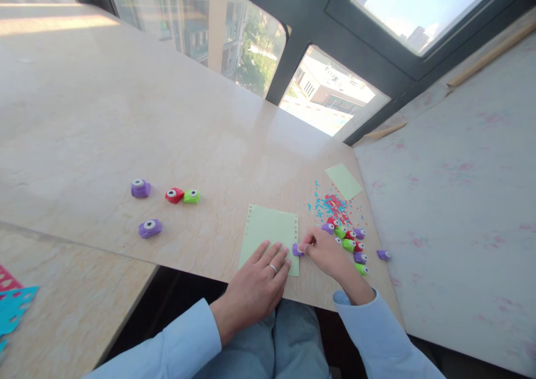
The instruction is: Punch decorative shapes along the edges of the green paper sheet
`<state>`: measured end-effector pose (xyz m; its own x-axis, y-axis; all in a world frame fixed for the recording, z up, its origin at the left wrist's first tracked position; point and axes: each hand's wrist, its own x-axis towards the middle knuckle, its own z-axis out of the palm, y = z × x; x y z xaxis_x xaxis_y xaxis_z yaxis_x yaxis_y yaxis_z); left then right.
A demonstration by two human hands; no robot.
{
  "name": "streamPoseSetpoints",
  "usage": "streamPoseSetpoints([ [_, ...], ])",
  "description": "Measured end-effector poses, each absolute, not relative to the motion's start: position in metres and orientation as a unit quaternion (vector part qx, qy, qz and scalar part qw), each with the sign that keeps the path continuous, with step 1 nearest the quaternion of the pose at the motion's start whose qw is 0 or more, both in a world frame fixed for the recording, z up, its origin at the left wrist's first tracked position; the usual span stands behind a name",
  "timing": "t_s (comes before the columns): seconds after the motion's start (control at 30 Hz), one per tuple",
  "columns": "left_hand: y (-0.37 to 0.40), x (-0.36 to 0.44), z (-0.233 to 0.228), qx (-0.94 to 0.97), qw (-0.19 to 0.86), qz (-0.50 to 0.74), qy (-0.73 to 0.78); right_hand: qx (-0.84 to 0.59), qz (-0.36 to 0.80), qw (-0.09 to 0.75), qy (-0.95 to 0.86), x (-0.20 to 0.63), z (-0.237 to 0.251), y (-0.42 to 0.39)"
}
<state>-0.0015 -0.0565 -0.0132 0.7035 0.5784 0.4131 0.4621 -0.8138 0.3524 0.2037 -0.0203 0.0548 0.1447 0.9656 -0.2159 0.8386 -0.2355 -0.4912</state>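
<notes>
A light green sheet of paper (270, 228) lies near the table's front edge, with small punched holes along its left and right sides. My left hand (262, 276) rests flat on its lower part, fingers stretched out, a ring on one finger. At the sheet's right edge sits a purple craft punch (296, 250). My right hand (320, 250) has its thumb and fingers closed on the punch from the right. Just beyond that hand, several purple, green and red craft punches (348, 245) stand in a cluster.
Red and blue paper confetti (335, 206) lies behind the cluster, beside a smaller green sheet (344, 181). Several more punches (149, 228) stand at the left. Punched blue paper (17, 307) lies at the lower left. A wall (452, 211) bounds the right side; windows (335, 97) rise behind.
</notes>
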Motion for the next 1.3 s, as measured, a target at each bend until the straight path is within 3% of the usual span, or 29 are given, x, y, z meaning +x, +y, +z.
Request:
streamPoseSetpoints([
  [0.33, -0.055, 0.0, -0.013, 0.915, 0.109, 0.259, 0.289, -0.784, 0.248, 0.01, -0.569, 0.193, 0.064, -0.015],
  [0.83, -0.051, -0.001, -0.008, 0.927, 0.071, 0.255, 0.267, -0.785, 0.188, -0.069, -0.586, 0.186, 0.071, -0.009],
  [1.17, -0.051, -0.002, -0.008, 0.929, 0.062, 0.254, 0.26, -0.779, 0.187, -0.042, -0.597, 0.187, 0.069, -0.011],
  [1.3, -0.051, -0.002, -0.008, 0.931, 0.075, 0.242, 0.264, -0.774, 0.184, 0.021, -0.606, 0.194, 0.061, -0.016],
])
